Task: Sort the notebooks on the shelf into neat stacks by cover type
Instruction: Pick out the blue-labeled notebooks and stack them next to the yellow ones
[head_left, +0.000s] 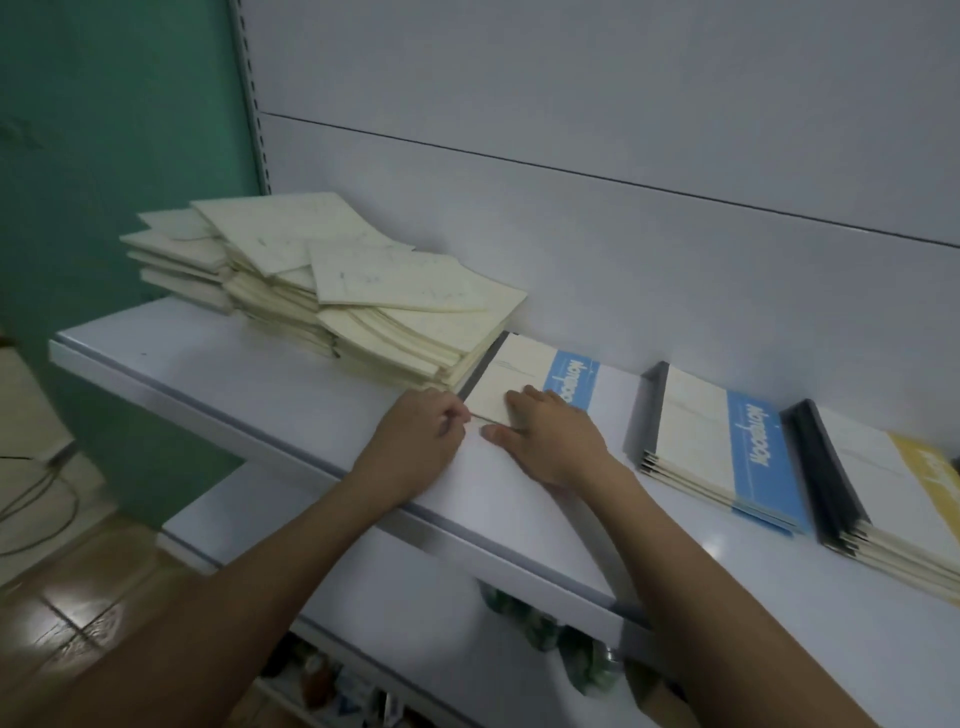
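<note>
Right of the cream pile (332, 280), right hand (550, 436) presses spread fingers on blue-banded notebook (530, 374); left hand (415, 436) pinches its edge.

You've got a smooth white painted-metal shelf (291, 395) with a slight sheen. The messy pile of cream paper-cover notebooks (332, 280) looks matt and scuffed. The blue-banded cream notebook stack (727, 447) has smooth card covers. The brown tiled floor (78, 613) is glossy.

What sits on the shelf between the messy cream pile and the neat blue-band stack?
In the head view, one blue-band notebook with both hands on it: left hand at its near corner, right hand flat on top.
</note>
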